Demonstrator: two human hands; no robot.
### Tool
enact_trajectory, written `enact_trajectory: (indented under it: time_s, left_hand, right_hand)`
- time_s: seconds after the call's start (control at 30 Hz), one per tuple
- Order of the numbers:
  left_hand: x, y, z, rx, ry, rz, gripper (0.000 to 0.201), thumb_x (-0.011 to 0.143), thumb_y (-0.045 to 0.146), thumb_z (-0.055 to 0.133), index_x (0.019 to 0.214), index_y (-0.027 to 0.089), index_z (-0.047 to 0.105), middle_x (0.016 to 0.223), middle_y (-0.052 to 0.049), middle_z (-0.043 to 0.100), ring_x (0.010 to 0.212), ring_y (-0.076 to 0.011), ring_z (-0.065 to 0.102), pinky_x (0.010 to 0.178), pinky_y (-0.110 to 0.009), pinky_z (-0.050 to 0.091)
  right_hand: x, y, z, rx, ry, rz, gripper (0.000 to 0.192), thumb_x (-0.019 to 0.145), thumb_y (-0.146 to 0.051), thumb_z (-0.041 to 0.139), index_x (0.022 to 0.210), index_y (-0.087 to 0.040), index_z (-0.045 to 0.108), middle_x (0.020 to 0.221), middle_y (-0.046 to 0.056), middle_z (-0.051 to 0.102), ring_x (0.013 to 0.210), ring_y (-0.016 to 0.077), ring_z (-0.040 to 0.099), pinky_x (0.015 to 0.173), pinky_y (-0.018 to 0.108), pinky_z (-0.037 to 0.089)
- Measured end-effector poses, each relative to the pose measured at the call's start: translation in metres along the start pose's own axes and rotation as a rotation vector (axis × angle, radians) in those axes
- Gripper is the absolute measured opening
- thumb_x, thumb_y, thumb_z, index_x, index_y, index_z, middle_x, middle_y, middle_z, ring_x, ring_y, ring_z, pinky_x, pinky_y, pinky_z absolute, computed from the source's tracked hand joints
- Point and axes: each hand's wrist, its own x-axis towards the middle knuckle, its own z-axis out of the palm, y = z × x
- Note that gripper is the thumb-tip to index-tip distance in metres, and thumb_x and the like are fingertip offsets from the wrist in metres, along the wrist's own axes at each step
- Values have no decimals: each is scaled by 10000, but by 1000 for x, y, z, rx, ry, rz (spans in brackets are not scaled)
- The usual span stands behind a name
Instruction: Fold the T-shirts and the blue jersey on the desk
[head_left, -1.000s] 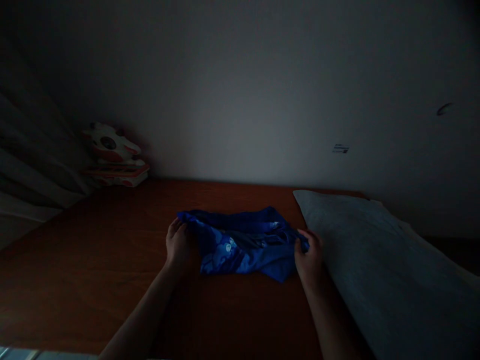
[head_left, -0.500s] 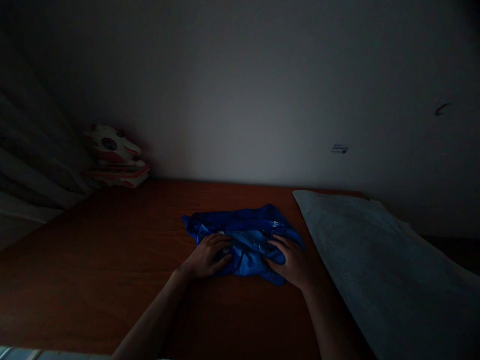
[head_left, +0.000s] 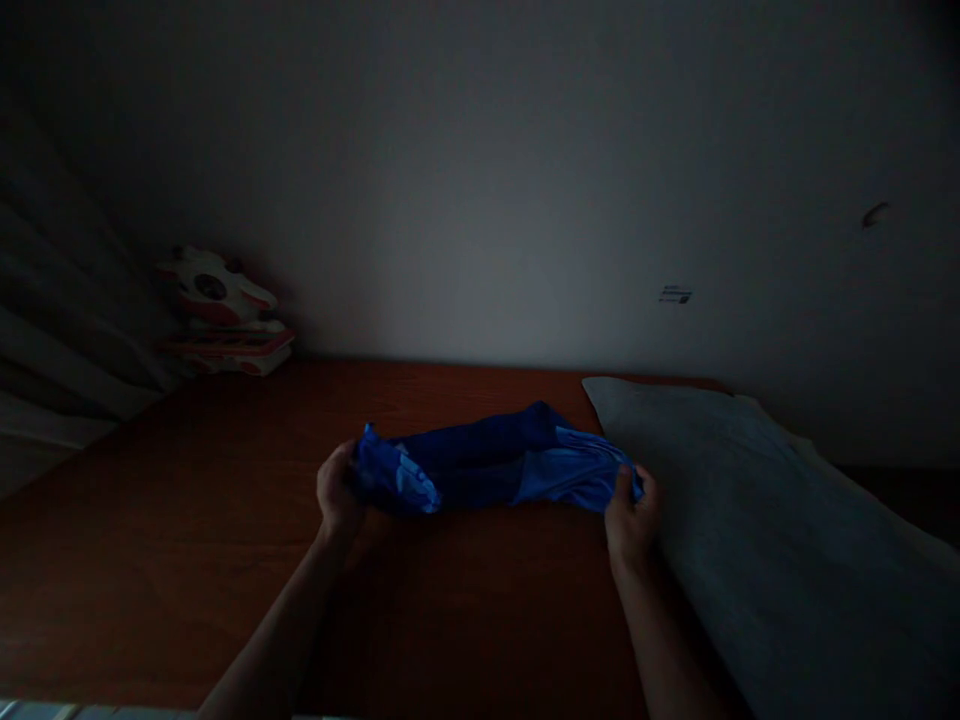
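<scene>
Blue cloth [head_left: 484, 460] stretched sideways between two hands, over the middle of the brown surface [head_left: 187, 500]; bearings run from the cloth's centre, 12 o'clock toward the wall [head_left: 480, 180]. Left hand [head_left: 339, 490] at 9 o'clock: grip closed around that end of the cloth, fingertips mostly hidden. Right hand [head_left: 634, 510] between 3 and 4 o'clock: grip pinching the other end, thumb on the near side. Cloth is creased and bunched, with lighter patches toward both ends and a darker middle; its highest corner points to 1 o'clock. Light is poor; cannot tell how much of the underside touches the surface. Grey sheet [head_left: 757, 520] spreads from 2 to 4 o'clock, its edge just beside the right hand. Toy [head_left: 217, 300], white and red, stands at 10 o'clock by the wall, well apart from the cloth. Curtain [head_left: 60, 340] hangs between 9 and 10 o'clock, beyond the toy. Small label [head_left: 675, 295] on the wall at 2 o'clock.
</scene>
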Motion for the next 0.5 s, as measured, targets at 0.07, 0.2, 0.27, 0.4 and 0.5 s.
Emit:
enact_trajectory:
  time_s: [0.07, 0.2, 0.27, 0.4, 0.5]
  left_hand:
    - [9, 2, -6, -38, -76, -44, 505, 797, 680, 516, 561, 234, 530, 459, 26, 391, 466, -144, 436, 502, -282, 430]
    - [1, -2, 0, 231, -362, 48, 473, 836, 672, 566, 766, 224, 702, 713, -56, 703, 726, -233, 660, 758, -398, 563]
    - [-12, -7, 9, 375, -502, 158, 388, 820, 574, 676, 984, 230, 752, 1063, -88, 766, 1022, -282, 683, 970, -450, 519]
    - [-34, -17, 22, 766, -1017, 479, 456, 911, 465, 610, 1327, 284, 648, 1460, -83, 592, 1412, -309, 464, 1190, -540, 313]
    - [-34, -24, 21, 971, -1086, 509, 515, 950, 506, 543, 1413, 285, 577, 1535, -94, 509, 1464, -317, 395, 1214, -584, 244]
  right_hand:
    - [-1, 4, 3, 9, -24, 57, 529, 951, -649, 407, 1068, -185, 634, 1066, 171, 710, 1037, 316, 643, 934, 506, 487]
    - [-11, -12, 5, -72, -287, -35, 555, 918, -652, 474, 1118, -159, 630, 1065, 191, 725, 994, 314, 671, 904, 468, 501]
    - [-17, -24, 3, -125, -439, -183, 540, 836, -616, 616, 1127, -161, 631, 1068, 181, 731, 998, 324, 676, 926, 487, 494]
    - [-20, -38, -4, 13, -726, -425, 316, 771, -347, 656, 1062, -224, 636, 1162, 108, 725, 1089, 288, 669, 989, 480, 482]
    - [-17, -36, -6, 90, -810, -434, 249, 760, -236, 603, 1005, -256, 648, 1153, 64, 727, 1108, 254, 663, 992, 446, 491]
